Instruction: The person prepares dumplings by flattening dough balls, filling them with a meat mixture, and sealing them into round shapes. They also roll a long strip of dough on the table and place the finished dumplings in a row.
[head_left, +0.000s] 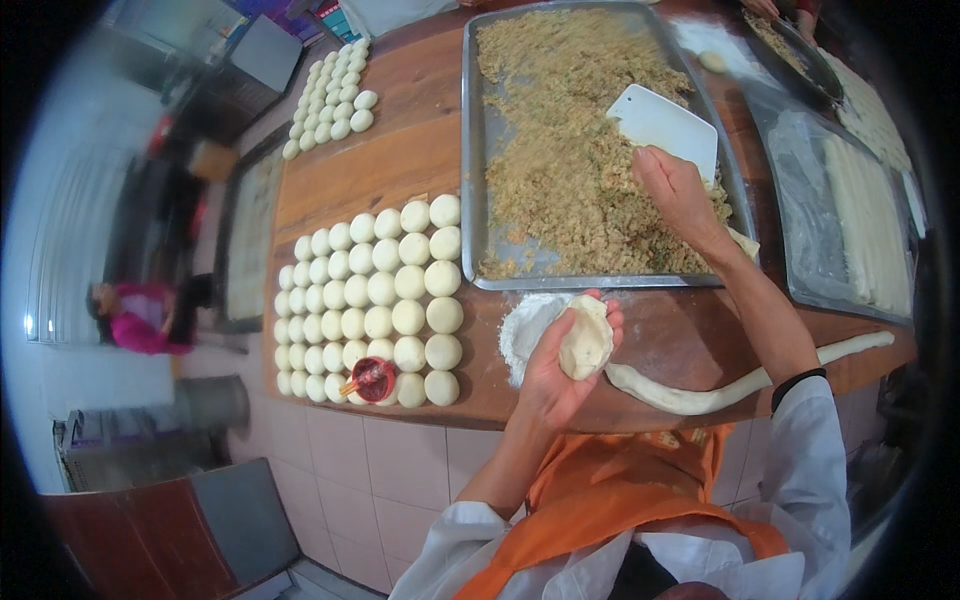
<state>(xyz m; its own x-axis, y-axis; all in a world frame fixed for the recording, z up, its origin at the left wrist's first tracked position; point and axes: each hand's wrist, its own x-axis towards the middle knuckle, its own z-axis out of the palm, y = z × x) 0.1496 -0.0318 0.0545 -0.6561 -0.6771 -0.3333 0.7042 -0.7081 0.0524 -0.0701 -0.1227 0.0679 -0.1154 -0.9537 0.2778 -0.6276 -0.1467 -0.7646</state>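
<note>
My left hand (551, 367) cups a flattened piece of pale dough (586, 337) with a hollow in its middle. Over the metal tray (469, 187) of crumbly brown filling (570, 142), my right hand (675, 191) is curled with the thumb pointing forward. A white plastic scraper (667, 127) lies against that hand's far side; whether the fingers grip it cannot be made out. Behind the wrist, a pale flat end (744, 244) of something sticks out. A dough rope (690, 401) curves along the table's front edge, passing under my right forearm. White flour (525, 334) is heaped behind my left hand.
Rows of round filled dough pieces (356, 289) stand at left, with a red cup (373, 379) on them. More dough rounds (334, 97) lie farther back. At right are a plastic-lined tray (802, 225) of dough and a dark pan (795, 64) beside another person's hand. A person (142, 319) is at far left.
</note>
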